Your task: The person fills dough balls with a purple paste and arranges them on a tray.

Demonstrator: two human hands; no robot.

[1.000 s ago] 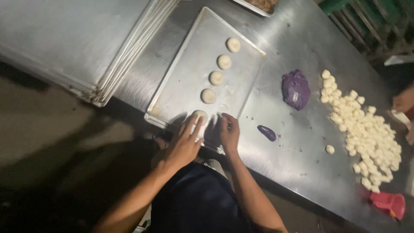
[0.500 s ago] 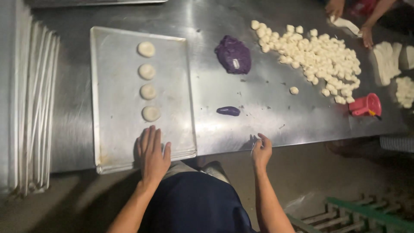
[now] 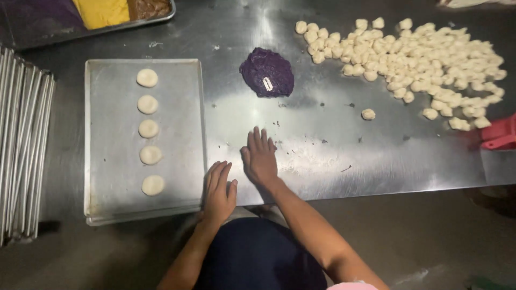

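My left hand (image 3: 219, 190) lies flat at the steel table's near edge, fingers apart, just right of a metal baking tray (image 3: 107, 207). On the tray, several flattened white dough discs (image 3: 148, 129) form one column. My right hand (image 3: 260, 158) rests palm down on the bare table with its fingers spread and nothing visible in it. A purple lump of filling (image 3: 267, 72) with a small white bit on top sits beyond that hand. A large heap of small white dough pieces (image 3: 424, 59) spreads over the far right, and one loose piece (image 3: 368, 114) lies apart from it.
A stack of metal trays (image 3: 21, 145) stands on edge along the left. A pan of purple, yellow and brown fillings (image 3: 107, 12) sits at the far left corner. A red tool (image 3: 500, 134) lies at the right edge. Crumbs dot the table (image 3: 333, 156).
A fifth disc now lies on the tray. My right hand has moved from the table edge onto the table where a small purple piece lay; that piece is no longer visible.
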